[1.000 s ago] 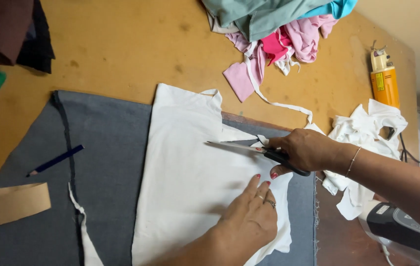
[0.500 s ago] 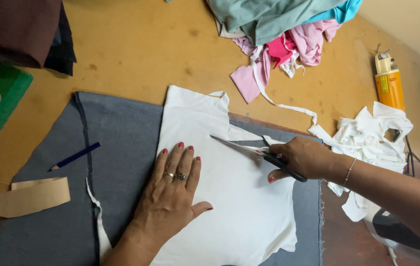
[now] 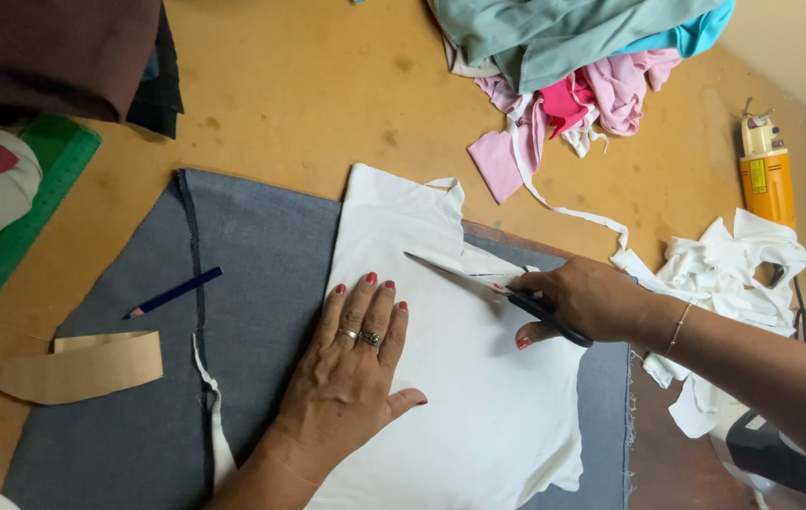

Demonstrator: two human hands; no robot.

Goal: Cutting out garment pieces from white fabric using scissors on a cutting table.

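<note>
A white piece of fabric point(image 3: 459, 378) lies flat on a grey cloth point(image 3: 252, 312) spread over the wooden table. My left hand point(image 3: 351, 373) rests palm down with fingers spread on the white fabric's left edge, partly over the grey cloth. My right hand point(image 3: 587, 300) grips black-handled scissors point(image 3: 478, 280), whose blades point left across the upper part of the white fabric. Whether the blades are cutting into the fabric cannot be told.
A blue pencil point(image 3: 174, 292) lies on the grey cloth. Tan paper pattern pieces point(image 3: 82, 366) sit at the left. Piles of teal, pink and white fabric scraps point(image 3: 582, 85) lie at the back, white scraps point(image 3: 733, 274) at right, beside an orange-yellow cutting tool point(image 3: 765, 173).
My left hand slid from the lower middle of the white fabric to its left edge. The scissors stayed in my right hand at about the same spot.
</note>
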